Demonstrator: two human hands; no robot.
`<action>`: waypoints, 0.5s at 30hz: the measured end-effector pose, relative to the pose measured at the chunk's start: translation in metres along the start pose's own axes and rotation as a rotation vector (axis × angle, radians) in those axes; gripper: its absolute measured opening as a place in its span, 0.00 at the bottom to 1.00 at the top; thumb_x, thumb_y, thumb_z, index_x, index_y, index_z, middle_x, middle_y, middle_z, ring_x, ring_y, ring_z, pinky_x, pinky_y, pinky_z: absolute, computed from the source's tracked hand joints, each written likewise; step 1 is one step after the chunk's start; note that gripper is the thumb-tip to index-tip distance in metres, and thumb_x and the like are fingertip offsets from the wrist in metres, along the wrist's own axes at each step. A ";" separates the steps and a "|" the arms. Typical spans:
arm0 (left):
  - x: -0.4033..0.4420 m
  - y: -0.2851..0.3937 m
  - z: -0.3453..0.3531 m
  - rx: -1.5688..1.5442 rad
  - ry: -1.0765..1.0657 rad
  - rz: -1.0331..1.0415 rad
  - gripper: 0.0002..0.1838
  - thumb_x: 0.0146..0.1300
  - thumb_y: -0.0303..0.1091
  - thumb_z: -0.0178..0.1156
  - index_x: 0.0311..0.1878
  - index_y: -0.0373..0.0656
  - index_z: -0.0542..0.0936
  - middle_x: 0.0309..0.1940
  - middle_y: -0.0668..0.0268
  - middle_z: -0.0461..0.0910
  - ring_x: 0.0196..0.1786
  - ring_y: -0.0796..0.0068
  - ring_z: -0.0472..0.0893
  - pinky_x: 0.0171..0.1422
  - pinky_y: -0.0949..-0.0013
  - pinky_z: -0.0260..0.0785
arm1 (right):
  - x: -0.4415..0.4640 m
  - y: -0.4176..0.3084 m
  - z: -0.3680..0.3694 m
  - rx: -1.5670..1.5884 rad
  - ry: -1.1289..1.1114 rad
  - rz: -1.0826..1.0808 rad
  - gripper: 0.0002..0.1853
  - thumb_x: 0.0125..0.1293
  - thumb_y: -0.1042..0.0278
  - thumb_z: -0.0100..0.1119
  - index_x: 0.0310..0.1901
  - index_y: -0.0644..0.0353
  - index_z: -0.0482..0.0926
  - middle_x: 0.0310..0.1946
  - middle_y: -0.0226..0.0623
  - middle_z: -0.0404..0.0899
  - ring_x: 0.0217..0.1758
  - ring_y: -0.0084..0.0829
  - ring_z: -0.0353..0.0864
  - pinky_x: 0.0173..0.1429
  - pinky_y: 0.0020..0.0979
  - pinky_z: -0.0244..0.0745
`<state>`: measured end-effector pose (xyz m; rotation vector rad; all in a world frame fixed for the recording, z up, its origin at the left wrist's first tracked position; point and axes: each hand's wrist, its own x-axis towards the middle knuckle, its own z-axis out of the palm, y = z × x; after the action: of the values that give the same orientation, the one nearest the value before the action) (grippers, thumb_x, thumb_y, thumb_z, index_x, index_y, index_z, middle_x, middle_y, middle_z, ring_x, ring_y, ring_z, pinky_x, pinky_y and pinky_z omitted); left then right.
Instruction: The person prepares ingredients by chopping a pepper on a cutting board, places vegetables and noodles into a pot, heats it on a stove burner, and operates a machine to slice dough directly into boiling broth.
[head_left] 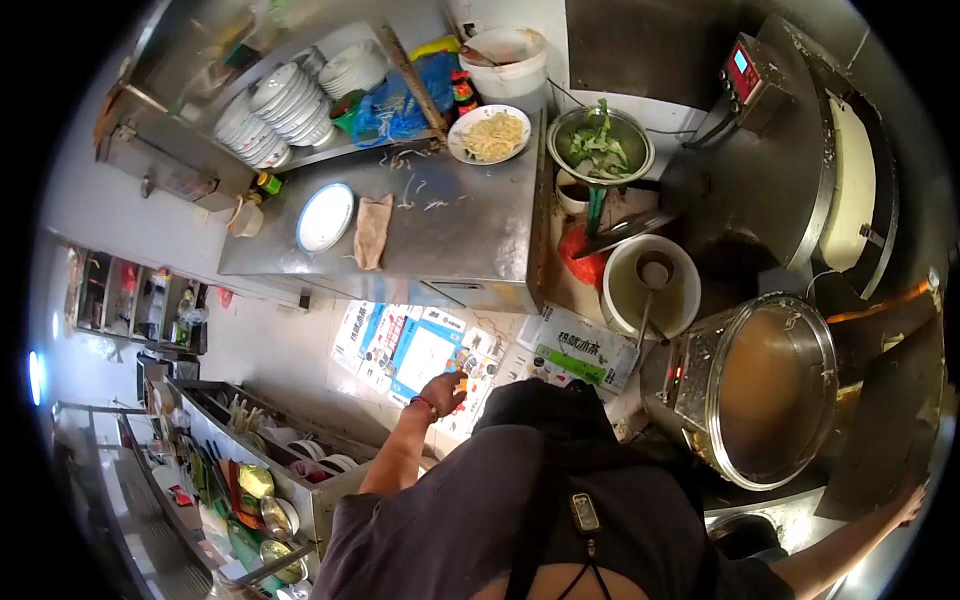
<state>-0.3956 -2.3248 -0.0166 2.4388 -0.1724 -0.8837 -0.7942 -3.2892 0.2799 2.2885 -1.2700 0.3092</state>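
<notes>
My left hand [440, 396], with a red band at the wrist, hangs in the air over flattened printed cardboard [425, 350] on the floor. Its fingers are loosely bent and apart, and I see nothing held in them. Far out on the right, my right hand [909, 506] is by the lower edge of a dark metal panel [890, 420]. The view's dark rim partly hides its fingers, so I cannot tell whether it grips the panel. Nearest on that side stands a large round metal pot [770, 395] of brown liquid.
A steel counter [450, 235] carries a plate of noodles [492, 135], a white plate [326, 217] and a folded cloth [373, 232]. A white bucket [652, 285] holds a ladle. Greens fill a metal bowl [600, 145]. Stacked bowls [290, 100] stand on a shelf.
</notes>
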 end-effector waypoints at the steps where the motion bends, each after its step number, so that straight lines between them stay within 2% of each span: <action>1: 0.012 0.008 -0.002 0.045 0.047 0.074 0.22 0.54 0.35 0.57 0.54 0.41 0.72 0.43 0.52 0.78 0.47 0.56 0.77 0.53 0.61 0.69 | -0.004 0.009 0.002 -0.031 -0.019 -0.003 0.17 0.65 0.61 0.47 0.53 0.57 0.71 0.50 0.38 0.72 0.53 0.35 0.70 0.55 0.34 0.66; 5: 0.077 0.039 -0.004 0.201 -0.237 0.123 0.22 0.55 0.37 0.56 0.54 0.42 0.72 0.49 0.51 0.75 0.54 0.52 0.72 0.59 0.58 0.64 | -0.032 0.020 0.015 -0.063 -0.019 -0.027 0.17 0.67 0.57 0.45 0.52 0.57 0.72 0.48 0.38 0.76 0.50 0.35 0.73 0.53 0.33 0.68; 6: 0.095 0.045 -0.004 0.244 -0.304 0.190 0.22 0.55 0.37 0.56 0.54 0.45 0.72 0.48 0.50 0.75 0.54 0.51 0.72 0.58 0.58 0.65 | -0.044 0.014 0.005 -0.050 -0.050 0.015 0.16 0.67 0.57 0.45 0.50 0.57 0.73 0.46 0.39 0.76 0.48 0.36 0.74 0.51 0.34 0.68; 10: 0.184 0.105 -0.022 0.403 -0.590 0.308 0.22 0.53 0.38 0.57 0.54 0.50 0.73 0.46 0.51 0.76 0.52 0.51 0.73 0.55 0.58 0.66 | -0.103 -0.175 -0.129 0.085 -0.176 0.299 0.14 0.68 0.58 0.44 0.44 0.56 0.75 0.39 0.42 0.78 0.40 0.42 0.75 0.45 0.37 0.70; 11: 0.200 0.127 -0.034 0.432 -0.532 0.403 0.22 0.53 0.37 0.58 0.54 0.48 0.73 0.46 0.51 0.76 0.51 0.51 0.74 0.54 0.58 0.67 | -0.102 -0.223 -0.161 0.078 -0.239 0.356 0.14 0.68 0.58 0.43 0.43 0.56 0.75 0.37 0.43 0.78 0.38 0.43 0.76 0.44 0.38 0.70; 12: 0.236 0.120 -0.028 0.445 -0.496 0.489 0.22 0.54 0.37 0.58 0.53 0.47 0.73 0.47 0.51 0.76 0.52 0.52 0.74 0.55 0.58 0.67 | -0.125 -0.218 -0.153 0.104 -0.247 0.376 0.15 0.67 0.57 0.44 0.42 0.58 0.75 0.37 0.45 0.79 0.38 0.45 0.76 0.45 0.37 0.71; 14: 0.288 0.150 -0.040 0.474 -0.460 0.632 0.21 0.54 0.37 0.58 0.53 0.46 0.74 0.49 0.52 0.75 0.53 0.54 0.73 0.56 0.58 0.67 | -0.128 -0.270 -0.194 -0.148 -0.489 0.423 0.16 0.67 0.63 0.41 0.50 0.64 0.72 0.47 0.48 0.74 0.51 0.42 0.72 0.56 0.34 0.66; 15: 0.313 0.176 -0.048 0.471 -0.539 0.558 0.21 0.55 0.37 0.57 0.53 0.47 0.73 0.50 0.53 0.75 0.53 0.54 0.73 0.56 0.58 0.67 | -0.128 -0.295 -0.213 -0.272 -0.617 0.423 0.18 0.68 0.66 0.40 0.54 0.66 0.71 0.52 0.50 0.72 0.58 0.40 0.70 0.62 0.33 0.64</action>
<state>-0.1118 -2.5442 -0.0677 2.2698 -1.3110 -1.3048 -0.6057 -2.9536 0.3134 1.9223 -1.9615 -0.4476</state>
